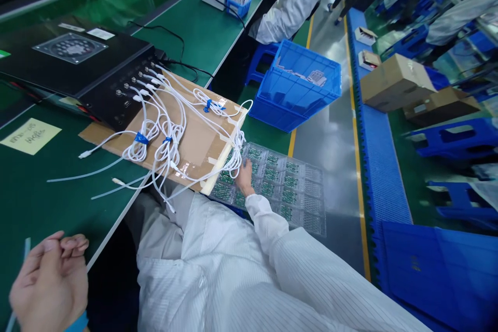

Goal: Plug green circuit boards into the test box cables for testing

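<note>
My right hand (244, 179) reaches down to a clear plastic tray (317, 192), beside a bundle of white cables (236, 153). Small green circuit boards (268, 188) sit in the tray's compartments. The cables partly cover my right fingers, so their grip is hidden. At the lower left, my left hand (52, 280) hovers by the green bench, thumb and fingers curled together; whatever they may hold is too small to make out. A pale translucent strip (27, 246) passes behind this hand. A blue band (78, 322) circles the left wrist.
White cables run from a black box (116, 80) with a fan over a cardboard sheet (194, 124). A yellow note (31, 136) lies on the green bench (93, 207). A blue crate (295, 85) stands beyond the tray. A co-worker's sleeve (282, 15) shows behind.
</note>
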Available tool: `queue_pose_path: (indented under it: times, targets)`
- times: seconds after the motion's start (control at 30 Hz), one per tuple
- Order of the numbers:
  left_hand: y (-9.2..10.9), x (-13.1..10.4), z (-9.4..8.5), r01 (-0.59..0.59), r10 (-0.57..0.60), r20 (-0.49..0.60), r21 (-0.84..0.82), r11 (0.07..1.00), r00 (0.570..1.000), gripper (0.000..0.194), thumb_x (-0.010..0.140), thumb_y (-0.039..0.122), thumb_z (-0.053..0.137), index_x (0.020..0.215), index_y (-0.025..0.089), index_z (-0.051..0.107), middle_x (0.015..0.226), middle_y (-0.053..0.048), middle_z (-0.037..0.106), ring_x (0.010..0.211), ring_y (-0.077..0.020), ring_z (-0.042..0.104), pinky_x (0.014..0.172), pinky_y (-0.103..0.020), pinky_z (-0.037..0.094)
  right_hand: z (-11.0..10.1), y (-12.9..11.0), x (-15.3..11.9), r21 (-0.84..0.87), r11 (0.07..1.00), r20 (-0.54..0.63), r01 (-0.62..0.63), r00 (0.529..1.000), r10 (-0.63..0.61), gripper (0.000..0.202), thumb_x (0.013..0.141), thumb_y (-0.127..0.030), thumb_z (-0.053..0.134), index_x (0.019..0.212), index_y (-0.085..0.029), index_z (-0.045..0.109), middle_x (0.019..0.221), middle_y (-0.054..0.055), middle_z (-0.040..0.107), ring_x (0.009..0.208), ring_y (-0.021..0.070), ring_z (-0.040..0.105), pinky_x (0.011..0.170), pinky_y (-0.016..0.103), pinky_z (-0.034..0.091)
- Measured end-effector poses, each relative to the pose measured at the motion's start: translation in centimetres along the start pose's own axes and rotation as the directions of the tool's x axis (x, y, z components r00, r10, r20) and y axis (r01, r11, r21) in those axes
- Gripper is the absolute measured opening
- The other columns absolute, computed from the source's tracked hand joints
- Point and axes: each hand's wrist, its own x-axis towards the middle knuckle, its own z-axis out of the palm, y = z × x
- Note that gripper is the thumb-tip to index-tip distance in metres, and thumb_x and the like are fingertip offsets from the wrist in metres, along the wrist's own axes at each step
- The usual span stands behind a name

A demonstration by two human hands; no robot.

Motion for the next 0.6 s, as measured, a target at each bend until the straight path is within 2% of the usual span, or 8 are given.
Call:
queue_pose_path:
  times: [0.13, 0.27, 0.37, 0.43, 0.47, 0.53, 0.57, 0.6]
  targets:
    - [-0.2, 0.2, -0.2, 0.022, -0.022, 0.001, -0.009, 1.0, 1.0, 0.014, 0.061, 0.033, 0.083, 0.067, 0.036, 0.072, 0.059, 0.008, 0.052, 0.067, -0.0163, 0.044, 0.066, -0.038, 0.044, -1.7, 4.5, -3.9, 0.036, 0.984, -0.053, -0.177, 0.982, 0.179, 0.063, 0.104, -0.04, 0.038, 0.155, -0.003, 0.036, 0.166, 0.032, 0.021, 0.156, 0.0404, 0.015, 0.124, 0.059, 0.017]
    - [-0.5, 0.5, -0.6, 0.056, -0.056, 0.001, -0.061, 0.997, 0.998, 0.014, 0.063, 0.031, 0.085, 0.069, 0.035, 0.073, 0.06, 0.007, 0.053, 0.068, -0.0157, 0.045, 0.069, -0.038, 0.048, -3.3, 6.4, -7.5, 0.099, 0.963, -0.065, -0.251, 0.964, 0.258, 0.062, 0.101, -0.038, 0.037, 0.151, -0.001, 0.041, 0.163, 0.034, 0.027, 0.155, 0.0462, 0.017, 0.122, 0.066, 0.015]
    - [-0.7, 0.5, -0.9, 0.092, -0.093, -0.005, -0.106, 0.99, 0.996, 0.015, 0.064, 0.034, 0.088, 0.073, 0.033, 0.076, 0.065, 0.006, 0.058, 0.071, -0.0163, 0.049, 0.069, -0.036, 0.051, -4.2, 4.8, -8.9, 0.19, 0.971, -0.006, -0.146, 0.989, 0.149, 0.048, 0.101, -0.034, 0.031, 0.132, -0.016, 0.062, 0.147, 0.029, 0.053, 0.145, 0.0424, 0.041, 0.118, 0.059, 0.031]
    - [-1.1, 0.6, -1.2, 0.11, -0.113, -0.009, -0.141, 0.984, 0.994, 0.022, 0.062, 0.039, 0.091, 0.076, 0.031, 0.077, 0.067, 0.004, 0.06, 0.074, -0.0167, 0.053, 0.068, -0.033, 0.054, -4.8, 2.0, -9.8, 0.287, 0.958, 0.104, 0.028, 0.993, -0.06, 0.04, 0.1, -0.033, 0.034, 0.104, -0.021, 0.072, 0.117, 0.021, 0.072, 0.117, 0.037, 0.066, 0.103, 0.051, 0.049]
    - [-1.4, 0.7, -1.4, 0.116, -0.119, -0.009, -0.165, 0.98, 0.993, 0.027, 0.06, 0.041, 0.094, 0.077, 0.029, 0.077, 0.067, 0.004, 0.061, 0.075, -0.0165, 0.054, 0.067, -0.031, 0.055, -5.2, 0.1, -10.4, 0.342, 0.932, 0.162, 0.12, 0.969, -0.185, 0.037, 0.1, -0.034, 0.038, 0.089, -0.023, 0.071, 0.098, 0.016, 0.075, 0.098, 0.0326, 0.071, 0.092, 0.045, 0.055]
    - [-2.0, 0.9, -1.7, 0.116, -0.12, -0.007, -0.218, 0.969, 0.993, 0.04, 0.054, 0.045, 0.098, 0.081, 0.024, 0.077, 0.068, 0.002, 0.062, 0.075, -0.0157, 0.057, 0.067, -0.027, 0.056, -6.8, -4.6, -11.9, 0.45, 0.846, 0.25, 0.287, 0.869, -0.428, 0.033, 0.095, -0.036, 0.052, 0.066, -0.023, 0.063, 0.071, 0.006, 0.071, 0.069, 0.0236, 0.069, 0.07, 0.034, 0.056]
    - [-2.3, 1.1, -1.9, 0.115, -0.118, 0.004, -0.245, 0.963, 0.993, 0.045, 0.053, 0.047, 0.099, 0.083, 0.021, 0.077, 0.068, 0.001, 0.063, 0.075, -0.0152, 0.058, 0.068, -0.025, 0.056, -8.1, -7.2, -12.9, 0.515, 0.775, 0.273, 0.366, 0.787, -0.553, 0.035, 0.093, -0.037, 0.056, 0.061, -0.023, 0.057, 0.063, 0.002, 0.066, 0.061, 0.0197, 0.064, 0.064, 0.03, 0.052]
    - [-2.6, 1.2, -1.9, 0.113, -0.112, 0.018, -0.272, 0.956, 0.994, 0.049, 0.053, 0.047, 0.099, 0.086, 0.019, 0.077, 0.069, 0.0, 0.063, 0.075, -0.0147, 0.059, 0.068, -0.024, 0.056, -9.8, -9.8, -14.0, 0.633, 0.641, 0.284, 0.435, 0.639, -0.714, 0.037, 0.093, -0.037, 0.058, 0.06, -0.022, 0.054, 0.059, 0.001, 0.062, 0.055, 0.0162, 0.058, 0.059, 0.028, 0.048]
